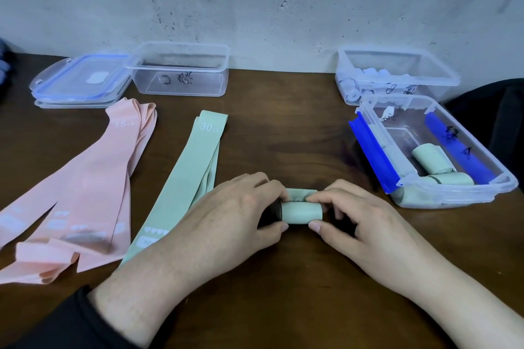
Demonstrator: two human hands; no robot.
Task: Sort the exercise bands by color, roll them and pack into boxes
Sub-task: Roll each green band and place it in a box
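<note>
While the dark wooden table (pixel 283 127) fills most of the view, a fan of pink bands (pixel 93 178) lies flat on it, well to the left of the green roll. Flat green bands (pixel 195 167) marked 30 LB lie just left of that roll. To the right of the roll sits a clear box with blue clips (pixel 442 193), holding rolled green bands (pixel 431 160); behind it stands another clear box (pixel 397 76) with pale rolls. Far behind and left of the roll are an empty clear box (pixel 181 71) and stacked lids (pixel 82 79). Both hands pinch the green roll (pixel 301 211): the left hand (pixel 235 212) at its left end, the right hand (pixel 360 218) at its right end.
</note>
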